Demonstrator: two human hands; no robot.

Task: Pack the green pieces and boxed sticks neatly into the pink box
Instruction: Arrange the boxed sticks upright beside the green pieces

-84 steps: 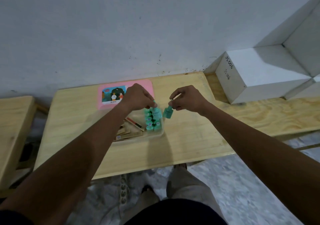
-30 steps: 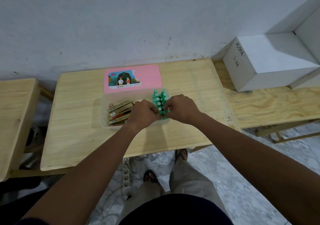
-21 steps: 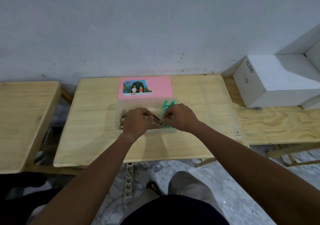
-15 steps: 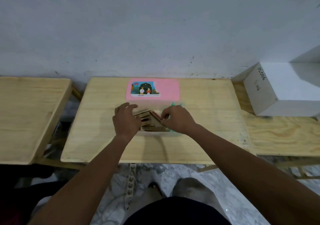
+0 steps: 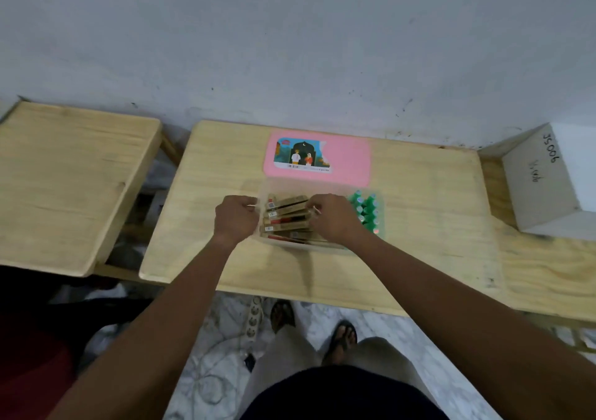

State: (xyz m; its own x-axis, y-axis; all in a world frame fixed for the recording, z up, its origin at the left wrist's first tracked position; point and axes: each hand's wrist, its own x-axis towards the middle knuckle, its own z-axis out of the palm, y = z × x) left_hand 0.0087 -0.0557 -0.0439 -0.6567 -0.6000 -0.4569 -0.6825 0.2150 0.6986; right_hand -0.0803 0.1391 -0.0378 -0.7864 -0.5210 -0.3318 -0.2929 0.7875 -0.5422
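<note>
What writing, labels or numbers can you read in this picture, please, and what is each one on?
"JS006": handwritten on the white box.
A second handwritten line below it: illegible.
Print under the picture on the pink lid: too small to read.
Barcode labels on the boxed sticks: too blurred to read.

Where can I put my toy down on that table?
Bare wood lies left of the clear box, right of the green pieces, and along the near edge. The middle is crowded: pink lid, boxed sticks, both hands.

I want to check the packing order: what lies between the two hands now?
In the head view, the boxed sticks lie stacked between the left hand and the right hand, inside the clear box.
</note>
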